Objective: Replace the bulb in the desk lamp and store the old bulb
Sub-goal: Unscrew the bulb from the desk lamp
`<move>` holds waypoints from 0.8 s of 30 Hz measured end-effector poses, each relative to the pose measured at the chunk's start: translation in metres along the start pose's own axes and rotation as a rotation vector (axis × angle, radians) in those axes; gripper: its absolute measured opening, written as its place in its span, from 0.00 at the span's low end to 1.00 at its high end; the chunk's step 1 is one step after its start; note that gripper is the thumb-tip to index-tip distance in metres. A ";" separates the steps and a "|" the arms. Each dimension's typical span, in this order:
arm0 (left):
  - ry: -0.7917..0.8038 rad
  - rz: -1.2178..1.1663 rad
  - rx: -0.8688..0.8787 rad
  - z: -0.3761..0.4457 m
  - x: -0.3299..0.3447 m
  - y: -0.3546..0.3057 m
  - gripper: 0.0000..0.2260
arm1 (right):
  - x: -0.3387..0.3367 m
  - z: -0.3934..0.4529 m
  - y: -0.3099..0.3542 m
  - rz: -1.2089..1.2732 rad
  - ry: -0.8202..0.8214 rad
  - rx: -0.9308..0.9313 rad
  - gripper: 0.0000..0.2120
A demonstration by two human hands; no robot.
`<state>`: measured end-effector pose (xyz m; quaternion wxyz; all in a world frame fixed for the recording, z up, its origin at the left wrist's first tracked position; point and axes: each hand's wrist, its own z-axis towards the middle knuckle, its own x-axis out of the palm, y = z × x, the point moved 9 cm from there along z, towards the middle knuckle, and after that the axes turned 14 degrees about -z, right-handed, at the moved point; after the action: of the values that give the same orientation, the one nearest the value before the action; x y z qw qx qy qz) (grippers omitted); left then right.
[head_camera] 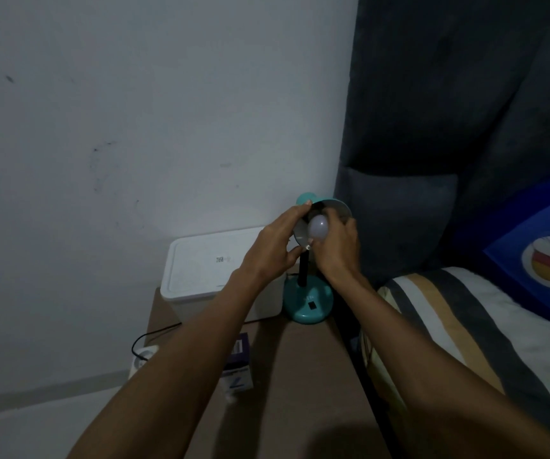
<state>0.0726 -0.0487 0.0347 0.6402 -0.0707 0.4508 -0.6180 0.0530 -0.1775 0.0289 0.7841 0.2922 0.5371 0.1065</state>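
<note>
Head view, in dim light: a teal desk lamp (306, 301) stands on a brown counter (300, 376) against a pale wall, with its shade (340, 210) tipped so that its open mouth faces the person. Both bare arms reach forward to it.

The left hand (273, 246) is curled over the shade's left rim, fingers closed on the edge, steadying it. The right hand (336, 246) comes in from the right and below, its fingers wrapped part way around a white bulb (318, 228); thumb and fingers close on the globe, palm not fully shut.

The bulb sits inside the shade, between the two hands, touching the right hand and just beside the left. Its long axis appears to run from the globe back into the shade, away from the person, so any twist would turn about that line. Whether the base is seated in the socket is hidden.

Behind the left hand lies a white lidded box (207, 270). Nearer the person, under the left forearm, stands a small purple and white carton (239, 369). A striped pillow (466, 326) lies on the bed to the right.
</note>
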 end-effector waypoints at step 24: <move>-0.010 -0.013 -0.034 0.000 0.001 0.003 0.36 | -0.004 0.003 -0.002 0.121 -0.019 0.015 0.20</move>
<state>0.0748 -0.0483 0.0321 0.6371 -0.0875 0.4577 -0.6140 0.0540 -0.1824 0.0316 0.7790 0.3311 0.5118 0.1470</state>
